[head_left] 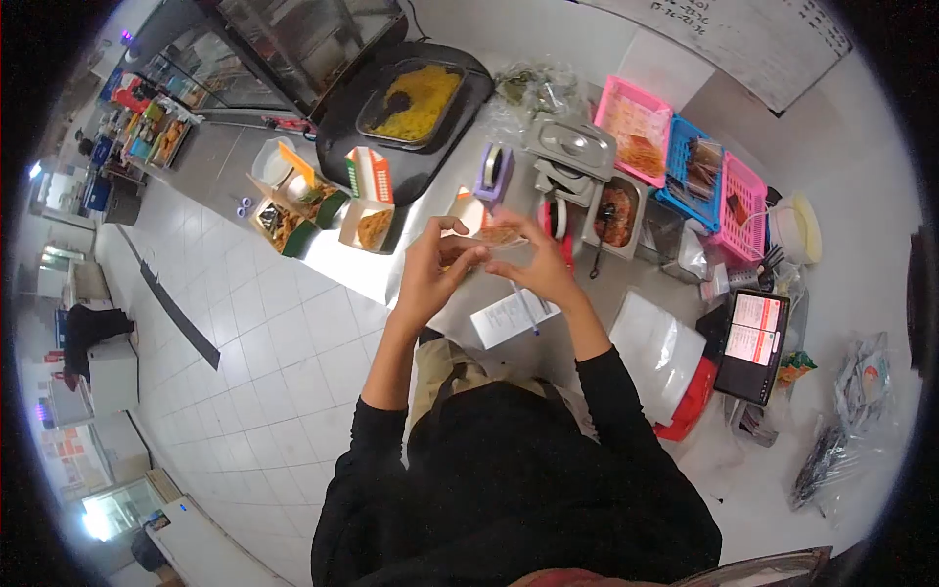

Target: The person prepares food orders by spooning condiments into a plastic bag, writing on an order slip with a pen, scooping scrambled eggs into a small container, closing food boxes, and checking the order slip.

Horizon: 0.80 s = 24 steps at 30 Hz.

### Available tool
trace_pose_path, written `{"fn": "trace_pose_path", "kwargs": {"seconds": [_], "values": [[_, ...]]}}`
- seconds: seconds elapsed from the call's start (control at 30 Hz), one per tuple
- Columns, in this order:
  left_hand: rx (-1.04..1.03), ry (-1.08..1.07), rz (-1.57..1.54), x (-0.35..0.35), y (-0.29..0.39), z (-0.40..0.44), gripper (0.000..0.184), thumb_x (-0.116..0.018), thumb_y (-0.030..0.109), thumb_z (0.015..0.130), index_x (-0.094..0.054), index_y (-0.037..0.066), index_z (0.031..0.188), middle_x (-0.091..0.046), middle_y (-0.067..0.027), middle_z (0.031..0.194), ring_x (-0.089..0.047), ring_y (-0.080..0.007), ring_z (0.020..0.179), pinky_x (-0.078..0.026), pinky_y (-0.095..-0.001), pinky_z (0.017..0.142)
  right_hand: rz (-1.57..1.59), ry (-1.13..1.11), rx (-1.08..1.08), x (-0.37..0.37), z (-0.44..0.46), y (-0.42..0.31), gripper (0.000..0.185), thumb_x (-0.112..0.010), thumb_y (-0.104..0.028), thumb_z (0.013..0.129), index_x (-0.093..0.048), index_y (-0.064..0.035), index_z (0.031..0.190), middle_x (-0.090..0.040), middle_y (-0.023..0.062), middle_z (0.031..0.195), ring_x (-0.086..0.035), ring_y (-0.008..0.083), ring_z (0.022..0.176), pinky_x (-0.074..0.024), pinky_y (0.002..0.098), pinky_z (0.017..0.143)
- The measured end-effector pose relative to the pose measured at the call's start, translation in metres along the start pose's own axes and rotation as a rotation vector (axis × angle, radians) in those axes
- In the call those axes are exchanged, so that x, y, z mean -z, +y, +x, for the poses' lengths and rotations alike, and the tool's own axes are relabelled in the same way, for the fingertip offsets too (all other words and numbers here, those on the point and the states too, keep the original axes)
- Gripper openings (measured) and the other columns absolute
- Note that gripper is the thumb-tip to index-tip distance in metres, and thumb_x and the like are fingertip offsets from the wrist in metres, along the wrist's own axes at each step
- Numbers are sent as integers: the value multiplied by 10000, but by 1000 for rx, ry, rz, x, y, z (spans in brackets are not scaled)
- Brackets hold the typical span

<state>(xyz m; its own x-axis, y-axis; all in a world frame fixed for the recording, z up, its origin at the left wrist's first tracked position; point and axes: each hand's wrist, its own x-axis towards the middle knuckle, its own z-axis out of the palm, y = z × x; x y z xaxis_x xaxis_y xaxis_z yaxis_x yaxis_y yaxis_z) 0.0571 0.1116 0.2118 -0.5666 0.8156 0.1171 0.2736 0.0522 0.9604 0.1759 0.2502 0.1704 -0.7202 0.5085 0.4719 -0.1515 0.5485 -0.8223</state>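
Both hands are raised over the counter's front edge, fingers curled toward each other. A small clear plastic packet (499, 235) with an orange tint is pinched between them; its exact contents are hard to make out. My left hand (435, 264) grips its left side and my right hand (541, 262) its right side. Behind the hands, a white and orange carton (467, 207) is partly hidden. Just below them lies a white printed slip (501, 321) with a pen (525, 305) across it. To the left stands an open carton of fried food (370, 227).
More filled cartons (284, 227) stand at the left edge near a tray of yellow rice (419, 103). Steel food containers (616, 217), a pink basket (634, 127) and a blue basket (693, 161) line the right. A tablet (753, 344) and white plastic bags (657, 354) are nearer me.
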Motion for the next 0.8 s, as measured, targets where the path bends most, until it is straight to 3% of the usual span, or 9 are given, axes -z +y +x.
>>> {"fn": "trace_pose_path", "kwargs": {"seconds": [0.03,0.13,0.2,0.27,0.3,0.4,0.43,0.53,0.8], "values": [[4,8,115,14,3,-4,296,-668,51,826,-444,17,1018,-689,-128,859,-673,-176,833,-515,-265,682,159,-173,-182,-18,-5,14,480,-794,-182,711,-618,-44,1135,-666,71,968,-644,153,800,-510,276,740],[-49,88,284,56,-19,-15,287,-665,52,830,-441,12,1004,-685,-140,848,-665,-171,812,-504,-273,687,-8,-436,-565,-41,5,-26,329,-772,-167,732,-669,-23,1010,-675,78,891,-655,165,779,-514,281,748],[-108,98,204,90,-49,-27,280,-659,44,835,-435,11,1000,-678,-141,843,-659,-176,822,-508,-280,711,98,-246,-377,-85,-12,-10,201,-712,-100,782,-674,-4,955,-671,78,826,-630,135,704,-511,278,672],[113,69,-35,119,-59,-40,247,-626,29,862,-422,9,1000,-621,-111,887,-638,-165,873,-508,-298,780,105,-149,-329,-119,-11,-15,170,-684,-78,794,-674,-1,947,-673,80,842,-631,115,720,-507,269,647],[112,86,-146,133,-74,-45,256,-627,23,860,-426,9,1017,-619,-109,895,-635,-158,869,-510,-291,772,226,-138,-430,-139,-10,-22,142,-661,-45,810,-674,-3,945,-663,72,822,-620,113,698,-499,247,618],[136,79,-300,169,-100,-57,283,-634,14,851,-442,7,1059,-621,-103,905,-629,-146,860,-515,-276,738,215,-163,-380,-191,1,-38,128,-650,-28,817,-675,-10,942,-663,67,826,-617,109,691,-495,232,606],[147,71,-321,183,-104,-58,293,-637,12,848,-448,6,1072,-623,-101,906,-627,-143,857,-517,-272,726,296,-175,-424,-207,6,-45,109,-630,-16,842,-651,39,934,-648,87,868,-610,103,656,-495,236,577],[211,-43,-168,230,-130,-63,308,-645,13,841,-472,4,1096,-630,-94,904,-629,-142,858,-522,-276,724,261,-191,-459,-255,12,-44,116,-628,-24,841,-651,21,945,-654,80,845,-629,109,681,-500,243,575],[163,-122,6,290,-147,-52,129,-637,30,831,-639,-29,946,-653,-107,872,-663,-178,802,-535,-285,738,83,-252,-396,-312,30,-55,83,-640,-35,826,-650,-22,907,-660,70,842,-643,125,703,-506,249,585]]}}
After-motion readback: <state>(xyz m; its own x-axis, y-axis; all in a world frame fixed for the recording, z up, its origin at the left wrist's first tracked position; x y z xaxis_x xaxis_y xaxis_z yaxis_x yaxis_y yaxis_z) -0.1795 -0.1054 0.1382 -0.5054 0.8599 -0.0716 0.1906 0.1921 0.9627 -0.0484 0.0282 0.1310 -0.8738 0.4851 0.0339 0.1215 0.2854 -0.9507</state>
